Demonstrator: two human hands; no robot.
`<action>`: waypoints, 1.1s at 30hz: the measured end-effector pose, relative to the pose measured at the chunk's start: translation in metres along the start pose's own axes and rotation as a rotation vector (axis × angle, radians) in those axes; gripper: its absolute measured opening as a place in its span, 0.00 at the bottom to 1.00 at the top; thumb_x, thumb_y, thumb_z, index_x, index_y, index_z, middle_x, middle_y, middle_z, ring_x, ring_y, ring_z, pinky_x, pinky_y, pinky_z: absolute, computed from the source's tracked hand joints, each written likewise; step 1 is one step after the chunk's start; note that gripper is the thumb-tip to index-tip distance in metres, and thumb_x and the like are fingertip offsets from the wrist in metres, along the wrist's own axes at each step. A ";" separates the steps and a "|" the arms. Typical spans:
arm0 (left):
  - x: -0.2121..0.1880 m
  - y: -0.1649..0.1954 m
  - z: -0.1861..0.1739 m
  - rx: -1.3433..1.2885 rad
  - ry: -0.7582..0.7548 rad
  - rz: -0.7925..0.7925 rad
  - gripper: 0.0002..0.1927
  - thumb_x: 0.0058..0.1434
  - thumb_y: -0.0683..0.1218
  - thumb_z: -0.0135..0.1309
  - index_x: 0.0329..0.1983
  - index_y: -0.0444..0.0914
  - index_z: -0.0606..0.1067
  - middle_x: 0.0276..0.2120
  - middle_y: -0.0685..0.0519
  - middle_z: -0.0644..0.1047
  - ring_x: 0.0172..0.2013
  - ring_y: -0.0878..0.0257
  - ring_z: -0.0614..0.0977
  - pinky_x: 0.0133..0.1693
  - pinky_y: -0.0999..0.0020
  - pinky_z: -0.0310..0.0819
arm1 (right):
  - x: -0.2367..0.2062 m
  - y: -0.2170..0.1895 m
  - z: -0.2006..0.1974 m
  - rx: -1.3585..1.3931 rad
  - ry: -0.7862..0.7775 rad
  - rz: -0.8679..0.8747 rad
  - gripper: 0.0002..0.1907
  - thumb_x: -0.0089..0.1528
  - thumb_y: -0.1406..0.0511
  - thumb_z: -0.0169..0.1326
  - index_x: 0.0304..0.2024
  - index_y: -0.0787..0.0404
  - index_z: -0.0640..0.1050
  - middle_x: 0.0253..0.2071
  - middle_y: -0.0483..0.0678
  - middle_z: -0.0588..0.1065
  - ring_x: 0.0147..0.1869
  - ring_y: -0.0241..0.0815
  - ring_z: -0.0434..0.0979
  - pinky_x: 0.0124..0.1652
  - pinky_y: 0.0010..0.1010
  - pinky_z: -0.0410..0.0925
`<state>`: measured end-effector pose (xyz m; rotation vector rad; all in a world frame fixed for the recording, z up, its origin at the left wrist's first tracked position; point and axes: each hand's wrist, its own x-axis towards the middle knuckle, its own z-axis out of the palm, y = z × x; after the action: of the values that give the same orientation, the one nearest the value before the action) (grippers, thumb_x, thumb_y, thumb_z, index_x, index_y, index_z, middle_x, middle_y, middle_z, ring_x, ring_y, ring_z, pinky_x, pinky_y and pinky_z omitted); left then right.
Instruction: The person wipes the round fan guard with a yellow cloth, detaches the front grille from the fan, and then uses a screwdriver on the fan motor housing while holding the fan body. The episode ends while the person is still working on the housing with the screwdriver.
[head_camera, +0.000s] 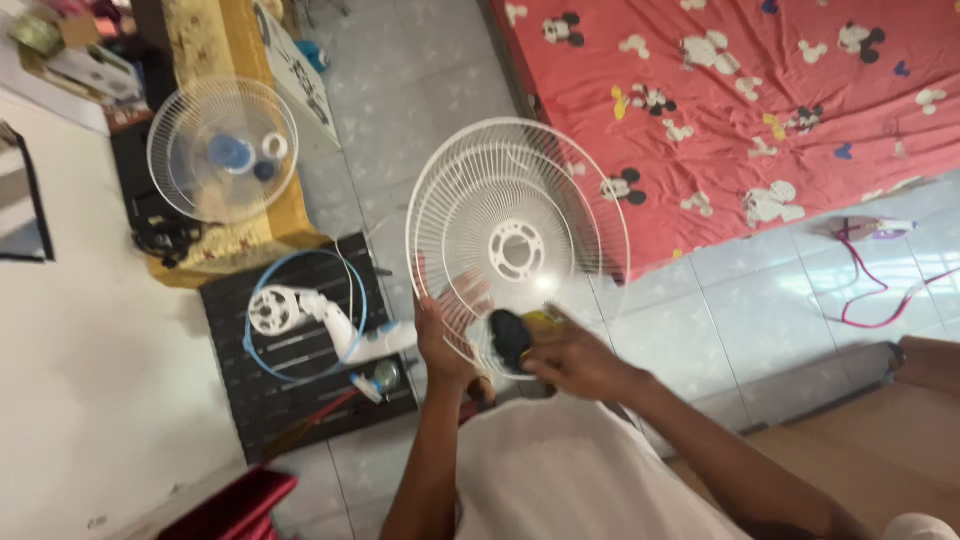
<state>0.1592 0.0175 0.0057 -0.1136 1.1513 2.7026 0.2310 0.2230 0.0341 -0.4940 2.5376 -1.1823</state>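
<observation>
Likely light but springy, the white wire fan guard (517, 245) stands just above both hands: left hand (445, 340) closed on its lower rim (the stiffest hold), right hand (570, 355) gripping a dark cloth (510, 338) against it.

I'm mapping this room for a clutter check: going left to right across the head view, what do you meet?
Fan grille with blue hub → fan motor on stand → left hand → right hand → red bedsheet
</observation>
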 end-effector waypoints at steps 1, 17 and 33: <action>-0.002 0.001 0.001 0.015 0.008 0.021 0.41 0.72 0.61 0.43 0.81 0.46 0.43 0.59 0.30 0.72 0.56 0.39 0.78 0.53 0.45 0.75 | -0.010 0.007 -0.002 -0.012 0.103 -0.038 0.09 0.61 0.60 0.58 0.37 0.58 0.83 0.47 0.50 0.80 0.57 0.50 0.78 0.71 0.57 0.49; -0.015 -0.033 -0.012 0.215 -0.158 0.009 0.45 0.71 0.65 0.44 0.80 0.38 0.44 0.60 0.34 0.73 0.58 0.47 0.79 0.56 0.52 0.78 | 0.048 0.067 -0.012 0.880 0.614 0.034 0.31 0.74 0.54 0.40 0.73 0.68 0.60 0.72 0.52 0.65 0.76 0.45 0.62 0.71 0.38 0.54; -0.003 0.015 -0.002 -0.112 -0.031 0.065 0.38 0.73 0.60 0.41 0.80 0.46 0.44 0.63 0.34 0.70 0.60 0.45 0.77 0.59 0.49 0.75 | -0.005 -0.023 -0.010 0.148 -0.024 -0.123 0.22 0.67 0.66 0.50 0.64 0.58 0.73 0.64 0.54 0.74 0.65 0.57 0.73 0.63 0.45 0.64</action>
<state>0.1586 0.0055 0.0154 -0.0521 1.0116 2.8153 0.2354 0.2181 0.0582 -0.6313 2.4061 -1.3869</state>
